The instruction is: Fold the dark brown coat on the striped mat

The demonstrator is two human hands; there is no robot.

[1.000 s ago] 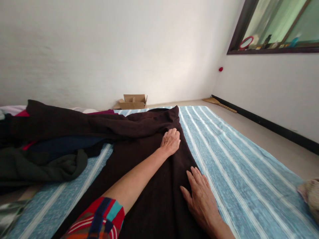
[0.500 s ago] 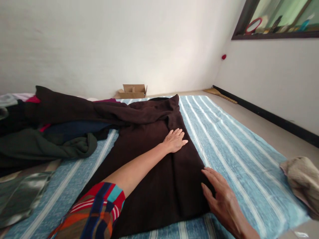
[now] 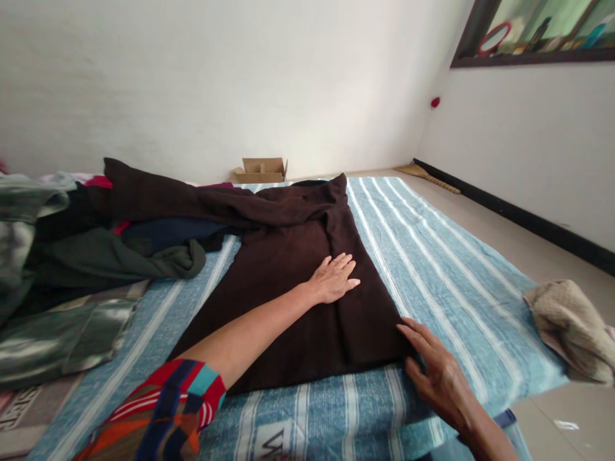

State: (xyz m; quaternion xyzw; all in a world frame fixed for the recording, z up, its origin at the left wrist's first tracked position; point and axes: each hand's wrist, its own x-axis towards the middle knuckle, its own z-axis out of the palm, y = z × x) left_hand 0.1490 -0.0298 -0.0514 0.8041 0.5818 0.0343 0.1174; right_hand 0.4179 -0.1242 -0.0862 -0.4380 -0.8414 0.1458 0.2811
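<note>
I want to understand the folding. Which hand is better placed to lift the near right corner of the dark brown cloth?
Probably the right hand: it lies at that corner of the dark brown cloth. The left hand lies flat mid-cloth.

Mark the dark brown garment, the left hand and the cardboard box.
dark brown garment (image 3: 288,256), head view, flat middle of the cloth.
left hand (image 3: 331,278), head view, back of the hand, flat on the garment.
cardboard box (image 3: 262,170), head view, front wall.

Left hand went from bunched near the dark brown garment fold to flat, fingers spread, lower down. Right hand slid off the cloth to its near right corner.
</note>
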